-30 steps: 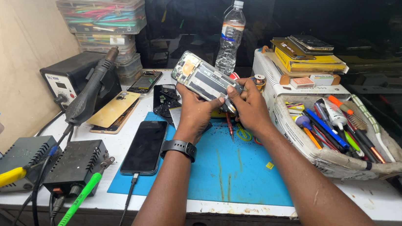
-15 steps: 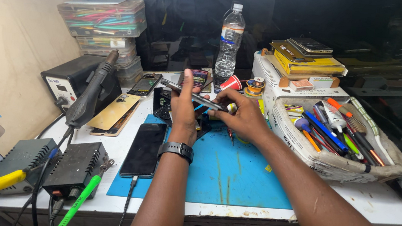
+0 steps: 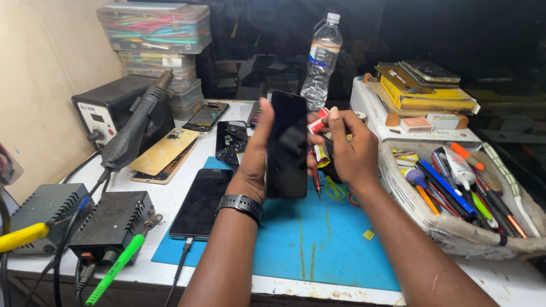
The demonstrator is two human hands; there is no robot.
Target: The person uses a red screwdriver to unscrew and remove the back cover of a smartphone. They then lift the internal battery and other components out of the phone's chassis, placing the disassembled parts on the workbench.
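My left hand [image 3: 256,158] holds a black smartphone [image 3: 288,145] upright, its dark screen facing me, above the blue work mat [image 3: 318,238]. A black watch sits on that wrist. My right hand [image 3: 346,150] is at the phone's right edge, fingers curled, pinching a small red and white tube; a thin red-handled tool [image 3: 317,183] pokes out below it. Both hands hover over the mat's far edge.
A second phone [image 3: 201,201] lies plugged in on the mat's left. A hot-air station [image 3: 113,115] with its handle, two power units [image 3: 112,225] and stacked part boxes [image 3: 155,28] fill the left. A water bottle [image 3: 322,61] stands behind; a tool-filled tray [image 3: 459,225] sits right.
The phone was held back-open side up, then flat and edge-on; now it is turned upright with its dark screen toward me. Both hands rose slightly.
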